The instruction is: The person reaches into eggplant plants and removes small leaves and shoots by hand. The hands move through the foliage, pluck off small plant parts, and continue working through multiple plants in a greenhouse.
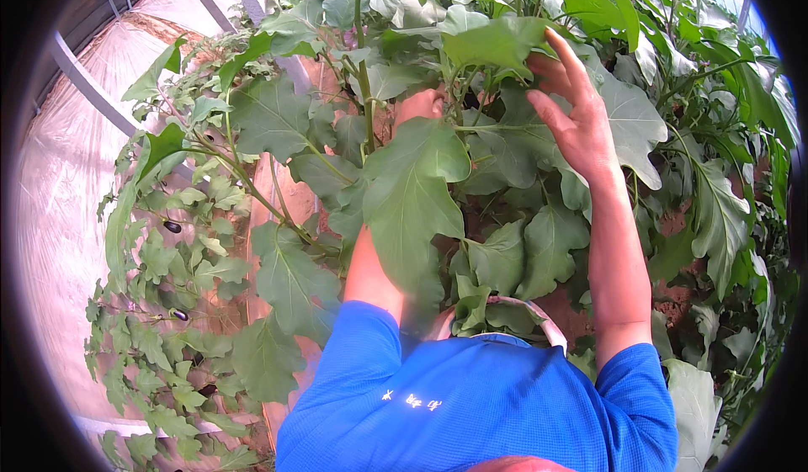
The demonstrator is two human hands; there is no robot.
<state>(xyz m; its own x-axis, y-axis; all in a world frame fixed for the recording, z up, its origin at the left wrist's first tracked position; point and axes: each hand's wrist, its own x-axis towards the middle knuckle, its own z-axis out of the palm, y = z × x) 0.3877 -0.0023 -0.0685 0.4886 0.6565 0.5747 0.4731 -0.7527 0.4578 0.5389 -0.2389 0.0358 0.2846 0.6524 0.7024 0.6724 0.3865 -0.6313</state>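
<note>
My right hand (pixel 571 103) reaches up among eggplant plants with its fingers spread, the fingertips at the edge of a broad green eggplant leaf (pixel 495 43). Further left, my left hand (pixel 421 105) is partly hidden between stems and leaves; its fingers look curled, but what they touch does not show. A large lobed leaf (pixel 413 194) hangs over my left forearm. Just left of that hand rises a thick green stem (pixel 364 81). Small purple flowers (pixel 350 38) show behind it.
Small dark eggplants (pixel 172 226) hang on lower plants at the left. Beyond them are plastic sheeting (pixel 63 219) and a curved grey frame bar (pixel 95 87). Dense foliage (pixel 719 200) fills the right side. A patterned loop of cloth (pixel 546 324) lies near my chest.
</note>
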